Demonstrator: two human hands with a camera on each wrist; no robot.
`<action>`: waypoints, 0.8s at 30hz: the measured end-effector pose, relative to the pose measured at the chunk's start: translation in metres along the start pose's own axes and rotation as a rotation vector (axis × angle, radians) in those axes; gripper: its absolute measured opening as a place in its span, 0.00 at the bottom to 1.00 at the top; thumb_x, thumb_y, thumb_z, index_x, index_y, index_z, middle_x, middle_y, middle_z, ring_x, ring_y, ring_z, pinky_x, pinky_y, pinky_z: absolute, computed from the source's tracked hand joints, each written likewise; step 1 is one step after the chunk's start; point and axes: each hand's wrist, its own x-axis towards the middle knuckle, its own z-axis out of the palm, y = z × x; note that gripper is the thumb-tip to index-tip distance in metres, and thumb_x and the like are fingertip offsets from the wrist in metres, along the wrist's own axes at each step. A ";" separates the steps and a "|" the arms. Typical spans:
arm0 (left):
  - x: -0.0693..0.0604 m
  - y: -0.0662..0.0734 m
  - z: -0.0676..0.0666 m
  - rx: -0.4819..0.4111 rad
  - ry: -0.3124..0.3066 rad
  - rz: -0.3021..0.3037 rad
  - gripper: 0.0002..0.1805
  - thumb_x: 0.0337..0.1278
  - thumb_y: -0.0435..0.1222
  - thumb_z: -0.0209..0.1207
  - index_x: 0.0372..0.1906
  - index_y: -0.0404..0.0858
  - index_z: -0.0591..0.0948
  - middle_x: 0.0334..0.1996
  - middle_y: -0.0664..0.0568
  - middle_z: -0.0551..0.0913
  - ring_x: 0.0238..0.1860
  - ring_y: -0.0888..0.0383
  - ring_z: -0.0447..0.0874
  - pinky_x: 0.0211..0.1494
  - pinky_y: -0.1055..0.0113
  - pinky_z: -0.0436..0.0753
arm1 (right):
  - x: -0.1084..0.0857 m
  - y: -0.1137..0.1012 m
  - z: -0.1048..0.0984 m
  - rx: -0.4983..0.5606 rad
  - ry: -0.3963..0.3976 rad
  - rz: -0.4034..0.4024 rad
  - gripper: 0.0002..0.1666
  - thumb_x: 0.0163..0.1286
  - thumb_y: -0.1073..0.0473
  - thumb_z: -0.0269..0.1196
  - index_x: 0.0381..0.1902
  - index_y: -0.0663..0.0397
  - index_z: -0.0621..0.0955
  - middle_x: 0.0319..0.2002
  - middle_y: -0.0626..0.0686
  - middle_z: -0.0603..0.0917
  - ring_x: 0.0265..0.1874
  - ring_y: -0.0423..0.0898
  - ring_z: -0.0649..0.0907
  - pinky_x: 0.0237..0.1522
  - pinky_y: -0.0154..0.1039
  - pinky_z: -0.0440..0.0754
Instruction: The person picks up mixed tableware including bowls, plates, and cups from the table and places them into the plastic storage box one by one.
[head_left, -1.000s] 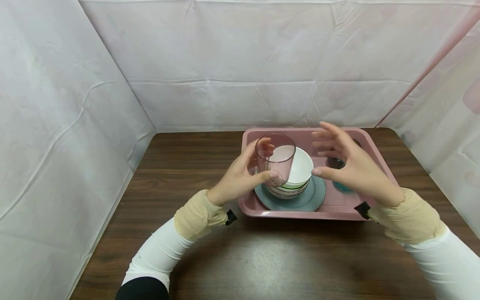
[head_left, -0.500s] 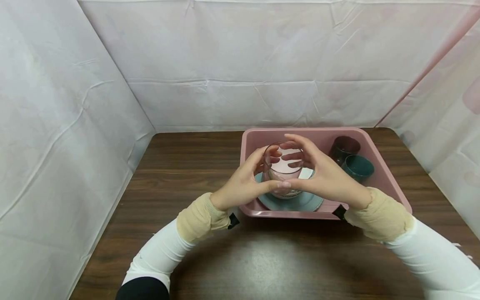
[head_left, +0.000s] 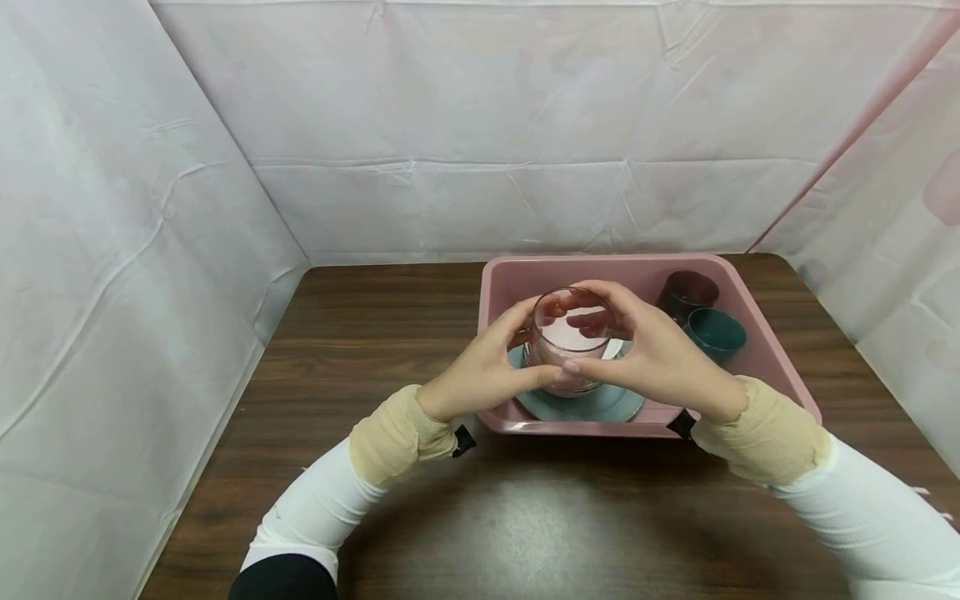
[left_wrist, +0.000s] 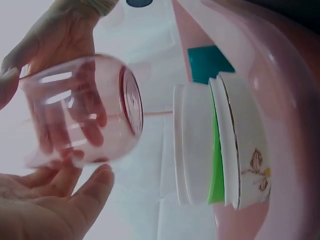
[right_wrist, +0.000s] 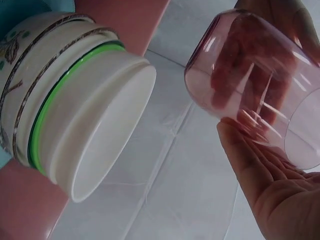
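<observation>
Both hands hold a pink-tinted clear drinking glass (head_left: 568,343) from its two sides. My left hand (head_left: 480,371) curls round the left side, and my right hand (head_left: 660,354) round the right, with the thumbs meeting in front. Beneath the glass, a stack of bowls stands on a blue-grey plate (head_left: 592,410). The left wrist view shows a gap between the glass (left_wrist: 107,110) and the stack's white top bowl (left_wrist: 194,142). A green rim (right_wrist: 42,117) and patterned bowls lie below that top bowl in the right wrist view.
A pink tray (head_left: 585,429) holds the plate and bowls. At its right end stand a dark cup (head_left: 686,292) and a teal cup (head_left: 716,333). The tray rests toward the back of a brown wooden table (head_left: 525,517), with white sheeting (head_left: 480,125) behind.
My right hand has come left to the glass and now grips it along with the left hand. The glass moved right and slightly lower, over the bowls.
</observation>
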 end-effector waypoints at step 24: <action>-0.020 -0.050 -0.044 0.315 0.269 -0.249 0.41 0.59 0.41 0.66 0.73 0.36 0.60 0.70 0.41 0.63 0.69 0.43 0.66 0.72 0.50 0.68 | -0.073 0.038 -0.084 0.027 0.270 0.152 0.39 0.52 0.79 0.69 0.61 0.59 0.70 0.48 0.42 0.84 0.42 0.31 0.84 0.37 0.20 0.78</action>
